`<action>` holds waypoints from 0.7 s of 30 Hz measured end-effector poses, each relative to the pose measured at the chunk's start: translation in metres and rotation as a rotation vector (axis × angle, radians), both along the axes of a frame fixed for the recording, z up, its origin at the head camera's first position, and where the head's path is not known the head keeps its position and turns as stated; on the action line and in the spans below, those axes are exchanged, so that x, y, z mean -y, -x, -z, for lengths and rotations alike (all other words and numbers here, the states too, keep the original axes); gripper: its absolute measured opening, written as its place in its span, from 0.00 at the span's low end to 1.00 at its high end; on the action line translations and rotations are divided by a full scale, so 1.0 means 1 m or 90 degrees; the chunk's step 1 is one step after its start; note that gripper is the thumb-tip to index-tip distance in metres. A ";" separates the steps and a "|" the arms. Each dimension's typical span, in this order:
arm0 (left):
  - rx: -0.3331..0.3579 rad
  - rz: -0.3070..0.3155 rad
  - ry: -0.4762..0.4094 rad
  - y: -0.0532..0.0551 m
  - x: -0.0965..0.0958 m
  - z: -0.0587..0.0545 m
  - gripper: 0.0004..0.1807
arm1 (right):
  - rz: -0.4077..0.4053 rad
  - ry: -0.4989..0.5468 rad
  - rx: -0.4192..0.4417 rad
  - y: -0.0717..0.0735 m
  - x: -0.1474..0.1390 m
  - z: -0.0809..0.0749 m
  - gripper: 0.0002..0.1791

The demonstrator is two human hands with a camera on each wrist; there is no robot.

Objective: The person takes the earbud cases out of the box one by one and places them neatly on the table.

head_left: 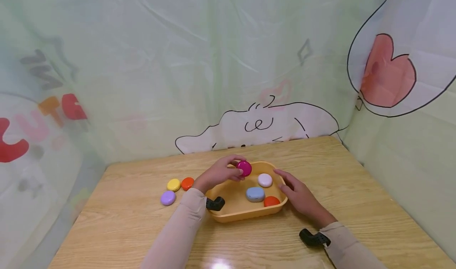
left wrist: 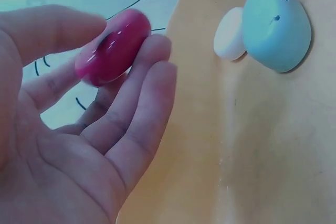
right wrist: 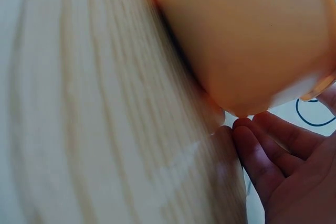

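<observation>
My left hand (head_left: 228, 170) pinches a glossy magenta rounded case (head_left: 244, 168) above the far left part of an orange tray (head_left: 242, 217). In the left wrist view, the thumb and fingers hold that case (left wrist: 113, 48) by its edges. My right hand (head_left: 299, 193) rests against the tray's right side, fingers fairly straight near the outer wall and thumb by the rim. Inside the tray lie a pale lilac round case (head_left: 265, 180), a light blue oval case (head_left: 255, 194) and a red-orange case (head_left: 272, 201), partly hidden by the near wall.
Left of the tray on the wooden table (head_left: 117, 225) sit a yellow round case (head_left: 173, 185), an orange-red one (head_left: 187, 184) and a purple one (head_left: 168, 198). A printed curtain (head_left: 149, 82) hangs behind the table. Each wrist wears a black band.
</observation>
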State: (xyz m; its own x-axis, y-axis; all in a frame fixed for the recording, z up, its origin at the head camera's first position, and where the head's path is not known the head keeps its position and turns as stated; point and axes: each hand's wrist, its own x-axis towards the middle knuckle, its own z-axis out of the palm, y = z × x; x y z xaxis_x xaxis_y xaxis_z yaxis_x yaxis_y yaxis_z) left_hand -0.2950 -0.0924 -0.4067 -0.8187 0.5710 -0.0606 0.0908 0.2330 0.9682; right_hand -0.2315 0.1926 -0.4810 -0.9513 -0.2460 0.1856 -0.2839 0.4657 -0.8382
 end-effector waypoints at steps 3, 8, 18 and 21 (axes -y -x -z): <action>-0.040 -0.019 0.039 -0.006 0.005 -0.003 0.26 | -0.005 0.004 -0.001 0.000 0.000 0.000 0.27; -0.102 -0.060 0.096 -0.020 0.013 -0.012 0.30 | -0.007 0.001 0.002 0.001 0.001 -0.002 0.27; -0.117 -0.101 0.065 -0.040 0.038 -0.014 0.30 | -0.006 -0.005 -0.005 0.001 -0.002 -0.002 0.27; -0.109 -0.114 0.050 -0.045 0.046 -0.012 0.30 | -0.007 -0.005 -0.003 0.001 -0.001 0.000 0.27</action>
State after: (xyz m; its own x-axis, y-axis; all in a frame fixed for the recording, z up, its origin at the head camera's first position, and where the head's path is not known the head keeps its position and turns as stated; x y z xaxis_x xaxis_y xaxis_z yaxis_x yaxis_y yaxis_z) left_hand -0.2501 -0.1384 -0.3951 -0.9083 0.4155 0.0489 0.2023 0.3340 0.9206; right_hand -0.2327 0.1938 -0.4807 -0.9476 -0.2584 0.1876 -0.2929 0.4692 -0.8331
